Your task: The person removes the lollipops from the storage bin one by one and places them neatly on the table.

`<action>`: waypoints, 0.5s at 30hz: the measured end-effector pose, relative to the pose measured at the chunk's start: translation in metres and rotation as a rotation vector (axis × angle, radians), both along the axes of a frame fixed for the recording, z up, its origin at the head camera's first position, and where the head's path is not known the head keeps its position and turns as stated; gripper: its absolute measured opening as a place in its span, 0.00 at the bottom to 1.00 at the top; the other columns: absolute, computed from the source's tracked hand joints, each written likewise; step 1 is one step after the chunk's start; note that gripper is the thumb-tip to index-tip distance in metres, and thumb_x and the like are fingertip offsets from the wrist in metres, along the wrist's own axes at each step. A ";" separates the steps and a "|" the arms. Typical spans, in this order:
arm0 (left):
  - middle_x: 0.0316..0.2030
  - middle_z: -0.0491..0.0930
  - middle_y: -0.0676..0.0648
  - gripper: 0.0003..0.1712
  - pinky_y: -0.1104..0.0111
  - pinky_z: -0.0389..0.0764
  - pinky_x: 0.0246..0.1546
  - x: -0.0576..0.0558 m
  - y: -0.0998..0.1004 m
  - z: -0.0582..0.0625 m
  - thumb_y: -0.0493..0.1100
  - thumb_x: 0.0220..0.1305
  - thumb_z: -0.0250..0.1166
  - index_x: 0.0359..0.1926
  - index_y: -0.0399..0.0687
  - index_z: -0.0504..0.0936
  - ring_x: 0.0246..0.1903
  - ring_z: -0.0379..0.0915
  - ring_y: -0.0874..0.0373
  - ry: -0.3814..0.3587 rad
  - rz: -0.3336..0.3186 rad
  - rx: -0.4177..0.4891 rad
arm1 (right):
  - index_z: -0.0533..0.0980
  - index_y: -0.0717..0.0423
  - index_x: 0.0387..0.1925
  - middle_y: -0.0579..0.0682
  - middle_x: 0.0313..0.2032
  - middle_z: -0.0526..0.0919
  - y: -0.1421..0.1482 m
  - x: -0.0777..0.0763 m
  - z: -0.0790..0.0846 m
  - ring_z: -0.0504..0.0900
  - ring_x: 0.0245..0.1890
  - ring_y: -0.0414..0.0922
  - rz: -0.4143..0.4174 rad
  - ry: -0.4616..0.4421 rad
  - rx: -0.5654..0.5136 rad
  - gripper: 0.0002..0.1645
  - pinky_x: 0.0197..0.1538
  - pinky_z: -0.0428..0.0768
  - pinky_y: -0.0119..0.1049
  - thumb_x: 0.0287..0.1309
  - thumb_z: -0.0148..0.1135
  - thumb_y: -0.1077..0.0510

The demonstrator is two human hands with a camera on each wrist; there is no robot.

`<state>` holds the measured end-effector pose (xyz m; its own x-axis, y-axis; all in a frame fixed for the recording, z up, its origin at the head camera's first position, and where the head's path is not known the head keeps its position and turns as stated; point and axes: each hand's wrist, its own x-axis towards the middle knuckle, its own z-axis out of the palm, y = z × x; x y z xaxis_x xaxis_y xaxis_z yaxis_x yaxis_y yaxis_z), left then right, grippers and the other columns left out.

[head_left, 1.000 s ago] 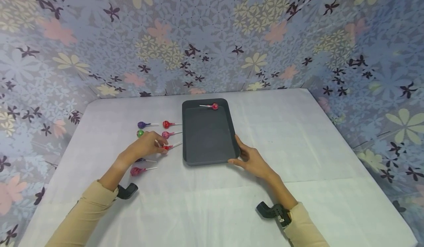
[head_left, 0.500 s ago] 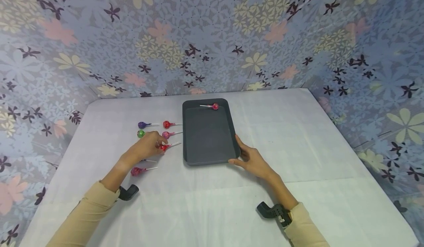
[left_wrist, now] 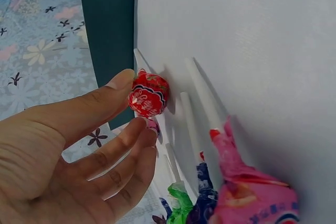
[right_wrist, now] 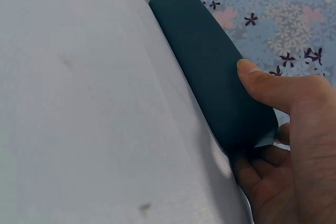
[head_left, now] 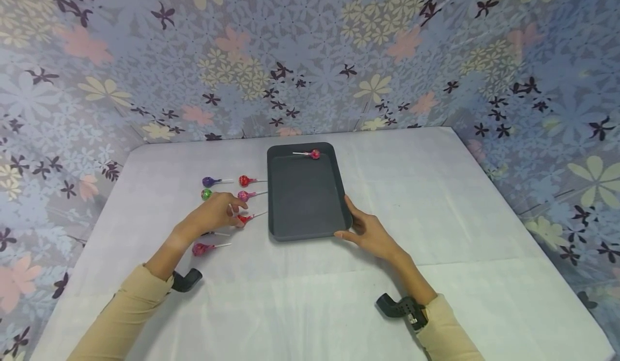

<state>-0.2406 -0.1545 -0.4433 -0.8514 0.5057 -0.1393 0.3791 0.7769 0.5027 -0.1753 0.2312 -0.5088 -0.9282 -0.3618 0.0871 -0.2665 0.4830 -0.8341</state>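
By a red-wrapped lollipop (head_left: 244,219) at the tray's left, my left hand (head_left: 215,213) has its thumb against the wrapped head. In the left wrist view the index fingertip lies just below that head (left_wrist: 149,96), with the fingers loosely bent and spread. My right hand (head_left: 372,237) grips the near right corner of the dark grey tray (head_left: 307,199), thumb on the near side and fingers round the right side. A red and pink lollipop (head_left: 315,154) lies at the tray's far end. Another red lollipop (head_left: 244,181) and a pink one (head_left: 244,195) lie beside the tray.
Farther left lie a purple lollipop (head_left: 208,182), a green one (head_left: 206,194) and a pink-red one (head_left: 199,249). A dark blue lollipop (left_wrist: 206,195) is partly hidden under my left hand in the head view. White cloth (head_left: 310,302) covers the table; floral fabric (head_left: 310,54) hangs behind.
The red lollipop by my left hand has shifted slightly toward the tray and the near edge, and the thumb and index finger have spread. The right hand and tray stay put.
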 end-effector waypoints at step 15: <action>0.39 0.85 0.38 0.19 0.58 0.83 0.40 -0.020 0.028 0.018 0.36 0.57 0.71 0.49 0.34 0.84 0.34 0.78 0.51 0.073 -0.052 0.068 | 0.45 0.54 0.77 0.63 0.72 0.56 0.001 0.002 0.001 0.71 0.64 0.58 0.012 0.011 -0.027 0.56 0.61 0.76 0.44 0.58 0.69 0.52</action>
